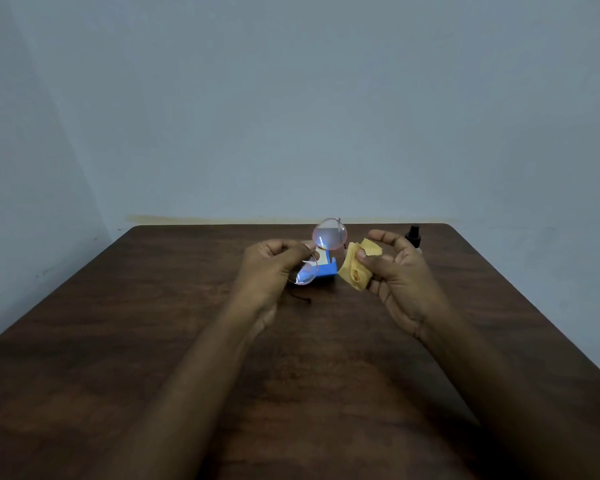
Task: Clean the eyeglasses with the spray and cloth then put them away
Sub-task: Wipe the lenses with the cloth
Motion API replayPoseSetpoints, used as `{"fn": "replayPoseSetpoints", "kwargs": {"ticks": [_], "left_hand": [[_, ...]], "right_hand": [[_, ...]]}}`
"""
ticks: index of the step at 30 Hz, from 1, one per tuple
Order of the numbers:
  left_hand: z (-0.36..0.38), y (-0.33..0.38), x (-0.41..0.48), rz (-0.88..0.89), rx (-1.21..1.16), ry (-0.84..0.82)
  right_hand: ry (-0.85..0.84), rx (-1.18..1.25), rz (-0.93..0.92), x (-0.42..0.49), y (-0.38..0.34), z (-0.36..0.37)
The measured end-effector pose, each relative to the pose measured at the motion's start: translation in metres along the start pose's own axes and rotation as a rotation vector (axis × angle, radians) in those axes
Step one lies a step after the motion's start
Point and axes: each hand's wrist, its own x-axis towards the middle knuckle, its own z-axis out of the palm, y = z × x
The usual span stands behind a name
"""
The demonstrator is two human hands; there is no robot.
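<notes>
My left hand [271,268] pinches the eyeglasses [329,234] at the bridge and holds them above the table, one round lens up and the other low by my fingers. A dark temple tip hangs below the hand. My right hand [395,271] holds a crumpled yellow cloth [355,270] between thumb and fingers, just right of the glasses and apart from the lenses. A spray bottle [414,235] with a black top stands behind my right hand, mostly hidden. A blue case [326,268] sits on the table behind the glasses.
The dark wooden table [153,341] stretches from the near edge to a pale wall. Its far edge runs just behind the spray bottle and the case.
</notes>
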Motion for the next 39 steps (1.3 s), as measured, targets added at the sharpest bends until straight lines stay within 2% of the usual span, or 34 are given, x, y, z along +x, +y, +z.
{"fn": "replayPoseSetpoints", "kwargs": {"ticks": [7, 11, 14, 18, 25, 30, 35, 39], "left_hand": [[-0.007, 0.012, 0.001, -0.444, -0.340, -0.125], [-0.002, 0.016, -0.004, -0.554, -0.435, -0.207], [0.000, 0.016, -0.006, -0.559, -0.422, -0.221], [0.003, 0.012, -0.009, -0.427, -0.395, -0.213], [0.005, 0.012, -0.010, -0.283, -0.302, -0.191], [0.008, 0.007, -0.011, -0.280, -0.261, -0.163], [0.017, 0.004, -0.015, -0.298, -0.334, -0.139], [0.018, 0.002, -0.017, -0.356, -0.425, -0.162]], "right_hand": [[-0.017, -0.051, 0.089, 0.003, 0.001, -0.004], [-0.059, -0.027, 0.172, 0.004, 0.002, -0.006], [-0.131, -0.038, 0.139, 0.002, 0.001, -0.005], [-0.240, -0.005, 0.090, -0.002, -0.003, -0.004], [-0.280, 0.134, 0.197, -0.005, -0.007, -0.004], [-0.270, 0.025, 0.147, -0.009, -0.007, 0.000], [-0.329, -0.171, -0.001, -0.014, -0.001, 0.004], [-0.273, -0.191, -0.069, -0.015, 0.003, 0.008]]}}
